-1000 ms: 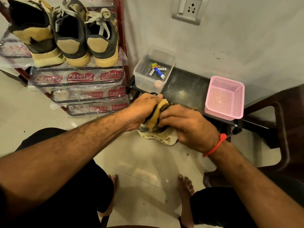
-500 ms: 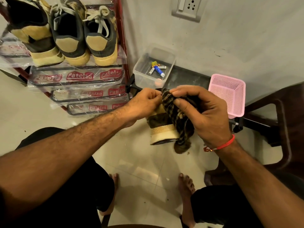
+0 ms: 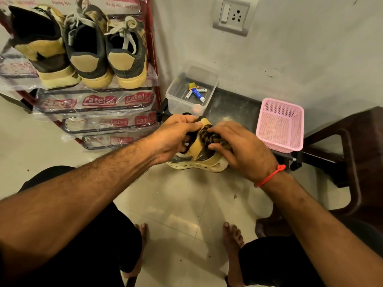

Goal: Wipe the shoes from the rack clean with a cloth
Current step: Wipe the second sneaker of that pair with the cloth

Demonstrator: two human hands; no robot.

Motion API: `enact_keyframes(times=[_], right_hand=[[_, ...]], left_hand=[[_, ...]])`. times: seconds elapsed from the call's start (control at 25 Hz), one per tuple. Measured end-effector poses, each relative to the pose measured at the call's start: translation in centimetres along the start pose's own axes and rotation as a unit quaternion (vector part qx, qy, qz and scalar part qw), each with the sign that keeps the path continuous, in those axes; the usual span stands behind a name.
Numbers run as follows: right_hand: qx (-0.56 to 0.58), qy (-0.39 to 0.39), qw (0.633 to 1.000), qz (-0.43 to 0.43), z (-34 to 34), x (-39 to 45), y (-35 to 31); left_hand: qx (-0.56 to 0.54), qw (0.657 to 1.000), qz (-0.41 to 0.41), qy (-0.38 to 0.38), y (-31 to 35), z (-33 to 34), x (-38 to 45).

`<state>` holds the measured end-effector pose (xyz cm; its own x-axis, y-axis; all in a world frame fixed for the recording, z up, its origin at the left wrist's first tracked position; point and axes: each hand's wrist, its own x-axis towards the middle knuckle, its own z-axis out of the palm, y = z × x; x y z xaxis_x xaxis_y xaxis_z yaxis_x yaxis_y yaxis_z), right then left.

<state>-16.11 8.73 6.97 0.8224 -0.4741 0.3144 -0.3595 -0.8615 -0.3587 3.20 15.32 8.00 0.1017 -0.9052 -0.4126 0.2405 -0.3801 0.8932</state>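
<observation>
The left hand (image 3: 176, 137) has its grip closed round the heel end of a tan shoe (image 3: 199, 158), fingers curled over the collar and thumb on the near side; the shoe lies on its side in the air above the tiled floor (image 3: 178, 204), its pale perforated sole toward the person; the right hand (image 3: 242, 150) has its grip bunched on a dark patterned cloth (image 3: 209, 136), fingers curled and pressing the cloth against the shoe's upper; a red thread (image 3: 271, 176) circles the right wrist. To the left stands a red shoe rack (image 3: 154, 59) wrapped in clear printed plastic; three more shoes (image 3: 89, 48) sit heel-out on its top shelf, side by side and touching. Behind the hands a low dark table (image 3: 232, 106) against the wall carries a clear plastic box (image 3: 192, 90) with a few small tubes inside, and a pink mesh basket (image 3: 279, 125) at its right end, well apart from the box; a wall socket (image 3: 233, 15) sits above. A dark brown chair (image 3: 356, 154) stands at the right edge; bare feet rest on the floor below.
</observation>
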Motion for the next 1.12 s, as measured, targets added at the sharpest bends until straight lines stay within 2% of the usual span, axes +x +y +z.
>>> enact_keyframes(times=[0.12,0.2,0.28,0.36,0.48,0.6,0.68,0.76,0.8,0.88,0.92,0.96,1.04,1.12], right_hand=[[-0.089,0.055,0.992,-0.068,1.7,-0.4,-3.5],[-0.12,0.126,0.984,-0.044,1.6,0.2,-3.0],[-0.109,0.172,0.978,0.039,0.8,1.1,-1.1],[-0.092,0.18,0.975,0.093,0.8,1.4,-0.4],[-0.053,0.186,0.979,0.058,2.1,0.9,-1.8],[0.001,0.212,0.976,0.041,2.0,0.9,-1.7],[0.033,0.233,0.97,0.067,1.5,1.1,-1.1],[0.058,0.252,0.962,0.09,1.0,1.3,-0.5],[0.07,0.259,0.958,0.099,0.8,1.3,-0.3],[0.097,0.257,0.955,0.116,0.7,1.3,-0.2],[0.112,0.255,0.953,0.123,0.8,1.2,-0.3],[0.125,0.258,0.949,0.129,0.9,1.2,-0.4],[0.145,0.276,0.939,0.143,0.9,1.4,-0.7],[0.188,0.299,0.921,0.164,0.5,1.8,-0.8]], left_hand=[[-0.06,0.998,0.012,0.014,-0.1,0.4,0.2],[-0.112,0.993,0.005,0.023,0.0,0.9,0.3],[-0.184,0.983,0.0,0.019,-0.2,1.3,0.4],[-0.21,0.978,0.005,0.017,-0.2,1.6,0.4],[-0.177,0.984,0.022,0.024,-0.3,1.5,0.0],[-0.199,0.98,0.0,-0.021,-0.1,1.2,-0.5],[-0.12,0.991,0.017,-0.055,0.1,1.5,-1.0],[0.074,0.99,0.077,-0.097,-0.2,2.0,-1.6],[0.194,0.966,0.125,-0.118,-0.7,2.2,-1.8],[0.435,0.868,0.204,-0.124,-2.0,2.4,-1.8],[0.521,0.817,0.226,-0.099,-2.3,2.4,-1.8],[0.571,0.781,0.241,-0.075,-2.5,2.3,-1.7],[0.598,0.752,0.27,-0.061,-2.3,2.3,-1.7],[0.624,0.734,0.258,-0.072,-2.1,2.4,-1.6]])
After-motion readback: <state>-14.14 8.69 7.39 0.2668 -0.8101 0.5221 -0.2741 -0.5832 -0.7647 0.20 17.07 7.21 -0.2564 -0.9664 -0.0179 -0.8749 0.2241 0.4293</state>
